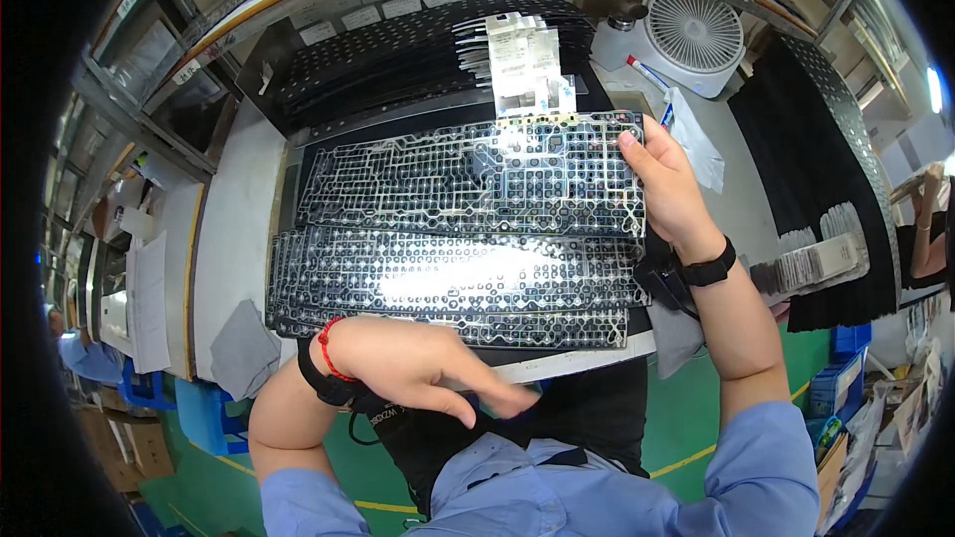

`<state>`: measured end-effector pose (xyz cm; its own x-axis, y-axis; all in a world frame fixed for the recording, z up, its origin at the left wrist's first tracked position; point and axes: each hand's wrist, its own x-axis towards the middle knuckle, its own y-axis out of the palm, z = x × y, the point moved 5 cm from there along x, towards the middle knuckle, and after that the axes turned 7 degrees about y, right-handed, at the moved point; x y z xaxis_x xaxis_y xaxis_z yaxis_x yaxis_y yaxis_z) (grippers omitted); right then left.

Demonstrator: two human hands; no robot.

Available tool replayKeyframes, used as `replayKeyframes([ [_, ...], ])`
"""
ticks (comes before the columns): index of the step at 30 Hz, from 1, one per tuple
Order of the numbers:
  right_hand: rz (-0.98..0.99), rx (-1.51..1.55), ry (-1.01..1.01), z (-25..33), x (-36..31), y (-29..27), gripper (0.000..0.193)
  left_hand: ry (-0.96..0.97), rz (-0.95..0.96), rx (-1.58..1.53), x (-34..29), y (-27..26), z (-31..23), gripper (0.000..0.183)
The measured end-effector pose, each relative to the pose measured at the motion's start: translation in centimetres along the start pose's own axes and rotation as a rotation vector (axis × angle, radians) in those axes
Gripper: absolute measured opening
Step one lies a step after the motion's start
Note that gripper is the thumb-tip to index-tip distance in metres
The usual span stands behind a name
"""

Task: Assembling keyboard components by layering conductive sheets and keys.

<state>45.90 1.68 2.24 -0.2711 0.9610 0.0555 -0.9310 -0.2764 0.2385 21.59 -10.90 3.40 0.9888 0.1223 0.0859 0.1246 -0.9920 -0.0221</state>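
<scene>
Fingers [635, 153] of the right hand [676, 184] pinch the upper sheet [453, 184] by its right end, over the far side of the stack [348, 273] on the tabletop [227, 239]; the left hand [423, 366], loosely open, appears empty. Held one-ended, the sheet could sag and scrape — right forearm [734, 333] extended, left forearm [284, 413] bent inward.

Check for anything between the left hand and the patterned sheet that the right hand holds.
Yes: the lower sheets lie between the left hand and the upper sheet in the right hand. They look flat, so reaching over them seems possible.
</scene>
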Motion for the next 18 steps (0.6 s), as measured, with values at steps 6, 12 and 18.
replayKeyframes([
  [6, -0.005, -0.028, -0.018, 0.0, 0.0, -0.1, 0.028, 0.179, -0.043, 0.089, -0.5, -2.2, -0.4, 0.014],
  [12, 0.006, -0.013, -0.024, 0.0, 0.1, -0.4, 0.027, 0.114, -0.219, 0.190, -1.4, -3.3, -0.6, 0.014],
  [18, -0.062, -0.136, -0.109, 0.5, 0.3, -1.8, 0.023, 0.183, -0.986, 0.290, -7.4, -9.9, -1.3, 0.010],
])
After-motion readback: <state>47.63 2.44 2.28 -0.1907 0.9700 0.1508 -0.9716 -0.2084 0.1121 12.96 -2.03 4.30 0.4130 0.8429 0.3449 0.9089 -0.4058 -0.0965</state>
